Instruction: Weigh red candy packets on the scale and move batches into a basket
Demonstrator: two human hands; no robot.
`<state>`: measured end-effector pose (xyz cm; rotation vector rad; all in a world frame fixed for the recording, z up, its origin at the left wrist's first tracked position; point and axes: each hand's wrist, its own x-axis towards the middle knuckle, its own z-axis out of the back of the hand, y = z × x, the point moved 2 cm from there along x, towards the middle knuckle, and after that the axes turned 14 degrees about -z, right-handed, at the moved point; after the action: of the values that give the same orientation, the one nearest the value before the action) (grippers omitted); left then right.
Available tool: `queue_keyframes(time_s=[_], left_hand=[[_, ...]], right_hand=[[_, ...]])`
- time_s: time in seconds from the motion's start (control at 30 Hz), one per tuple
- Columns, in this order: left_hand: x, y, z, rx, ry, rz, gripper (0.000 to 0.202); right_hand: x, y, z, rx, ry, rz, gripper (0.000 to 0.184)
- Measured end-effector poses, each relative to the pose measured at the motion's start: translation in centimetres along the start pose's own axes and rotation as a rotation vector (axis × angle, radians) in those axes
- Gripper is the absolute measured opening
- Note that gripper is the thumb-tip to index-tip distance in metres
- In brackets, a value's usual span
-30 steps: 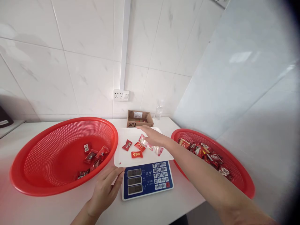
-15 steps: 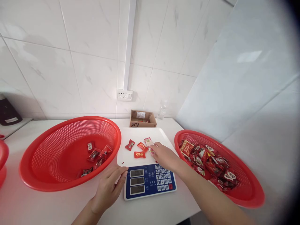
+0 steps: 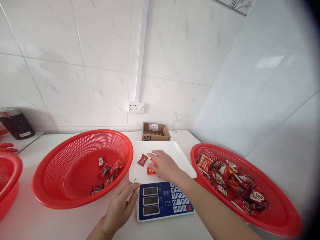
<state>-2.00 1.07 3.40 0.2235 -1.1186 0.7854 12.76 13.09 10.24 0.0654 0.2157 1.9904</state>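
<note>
Right hand (image 3: 166, 166), frame centre: over red candies (image 3: 142, 160) on white tray (image 3: 172, 150); grip hidden, cannot tell. Left hand (image 3: 120, 204), lower centre: fingers narrow, at scale's (image 3: 163, 211) left edge; hold unclear.

Marbled white wall tiles (image 3: 107, 33), wall socket (image 3: 136, 107), white tabletop (image 3: 62, 225)

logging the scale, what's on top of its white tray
On the white tray, one dark red packet shows clearly; a yellow-lettered packet and a red sliver peek out past the right hand. A tiny speck lies near the front. Anything under the hand is hidden.
</note>
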Motion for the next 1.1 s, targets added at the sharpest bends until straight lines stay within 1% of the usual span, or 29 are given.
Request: queue_keyframes(time_s=[0.07,0.1,0.17,0.27,0.43,0.57,0.7,0.8,0.97,1.1], left_hand=[[0.1,0.0,0.0,-0.003,-0.002,-0.003,0.015],[0.1,-0.1,0.1,-0.002,-0.004,-0.004,0.015],[0.1,0.0,0.1,0.003,-0.005,-0.002,0.015],[0.0,0.1,0.1,0.009,0.006,0.001,0.015],[0.0,0.0,0.1,0.009,0.014,-0.015,0.015],[0.4,-0.2,0.1,0.0,0.004,-0.02,0.015],[0.3,-0.1,0.0,0.014,0.009,-0.002,0.014],[0.1,0.1,0.0,0.009,0.01,-0.004,0.014],[-0.1,0.1,0.0,-0.002,0.002,-0.01,0.014],[0.1,0.2,-0.1,-0.008,0.008,0.009,0.015]], right_hand=[[0.4,0.9,-1.0,0.04,0.055,0.116,0.051],[0.6,1.1,-1.5,0.046,0.093,0.134,0.053],[0.7,1.1,-2.3,0.059,0.151,0.13,0.055],[0.3,0.5,-2.7,0.081,0.171,0.111,0.058],[-0.9,-1.1,-2.7,0.086,0.163,0.089,0.059],[-1.5,-1.7,-2.3,0.125,0.132,0.068,0.06],[-1.6,-2.4,-1.9,0.119,0.091,-0.003,0.056],[-1.6,-2.9,-2.1,0.108,0.085,-0.05,0.055],[-1.5,-2.7,-2.9,0.166,0.064,-0.113,0.056],[-1.6,-2.1,-3.0,0.187,0.04,-0.14,0.054]])
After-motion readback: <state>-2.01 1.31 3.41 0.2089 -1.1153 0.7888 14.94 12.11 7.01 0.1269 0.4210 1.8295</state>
